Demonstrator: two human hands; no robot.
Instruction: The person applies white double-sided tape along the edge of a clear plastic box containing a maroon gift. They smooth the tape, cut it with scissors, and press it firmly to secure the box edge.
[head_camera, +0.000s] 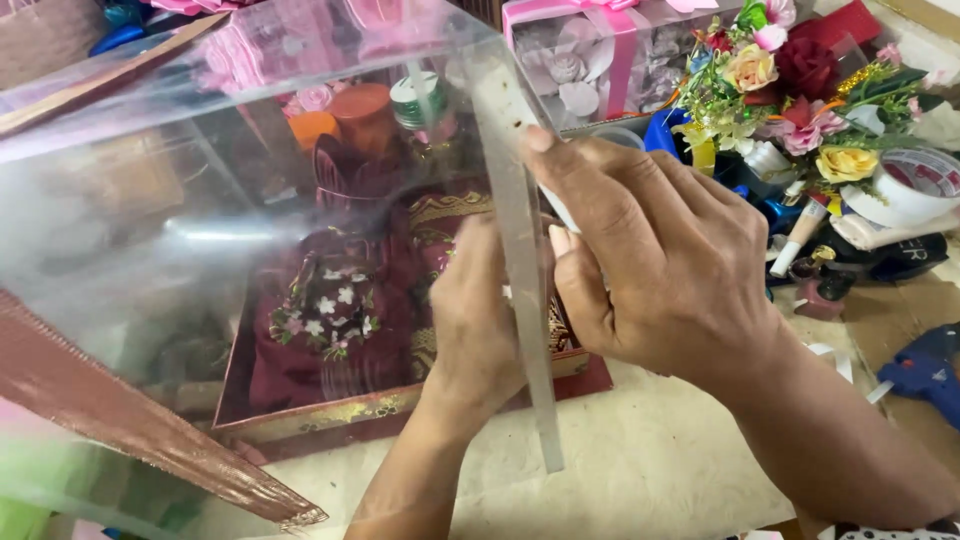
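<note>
The right hand (660, 270) is pinching the upright corner edge of the clear plastic cover (250, 200); the left hand (475, 320) is pressing flat behind it. The cover, tilting over the maroon gift tray (400, 410), appears light, flexible, slippery; edges are offering the firmest hold.

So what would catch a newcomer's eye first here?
Probably the big clear plastic cover filling the left and centre, with both hands at its taped edge: right hand outside, left hand behind it. Beneath sits a maroon gift tray; a flower bunch brightens the upper right.
</note>
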